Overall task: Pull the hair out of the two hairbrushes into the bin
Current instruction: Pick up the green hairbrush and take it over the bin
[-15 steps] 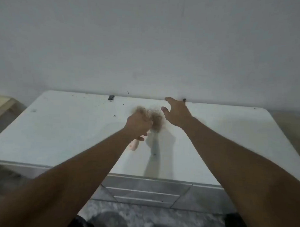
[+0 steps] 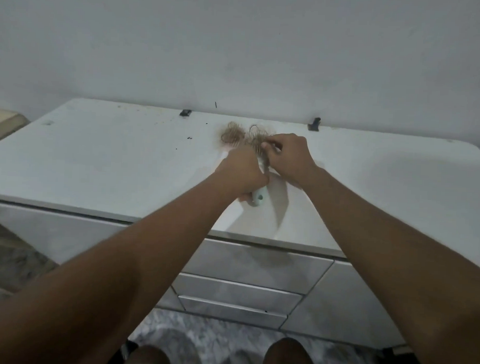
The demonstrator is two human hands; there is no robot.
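My left hand point(image 2: 240, 172) is closed round the pale green handle of a hairbrush point(image 2: 258, 198), held just above the white dresser top point(image 2: 111, 161). The brush head is hidden behind my hands and is tangled with light brown hair point(image 2: 258, 137). My right hand point(image 2: 288, 159) pinches that hair at the brush head. A second hairbrush with a pinkish head point(image 2: 229, 146) lies on the top just behind my left hand, a clump of the same hair point(image 2: 232, 132) on it. No bin is in view.
The dresser stands against a plain wall point(image 2: 238, 45), with two black clips point(image 2: 185, 113) at its back edge and small dark specks on top. Drawers point(image 2: 243, 285) face me below. A low wooden piece point(image 2: 4, 122) sits at far left. My knees show above a marbled floor.
My right hand, open beside the hair before, has closed its fingers on the hair at the brush. The view has tilted down and come closer; the green handle now shows below my left hand.
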